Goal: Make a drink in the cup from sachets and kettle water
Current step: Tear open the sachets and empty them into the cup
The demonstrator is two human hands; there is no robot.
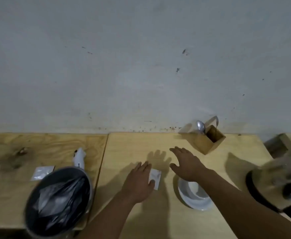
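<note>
A white cup (194,195) stands on the wooden table, partly hidden under my right forearm. My right hand (186,163) hovers above and beyond the cup with fingers spread and nothing in it. My left hand (138,181) lies flat on the table, its fingers resting on a small white sachet (156,177) just left of the cup. A second sachet (42,172) lies at the far left. A blurred dark kettle (279,183) sits at the right edge.
A bin with a black liner (58,200) stands at the lower left, with a white crumpled packet (80,158) behind it. A wooden holder (208,140) with a metal spoon (200,126) stands by the wall. The table (132,144) has a seam left of centre.
</note>
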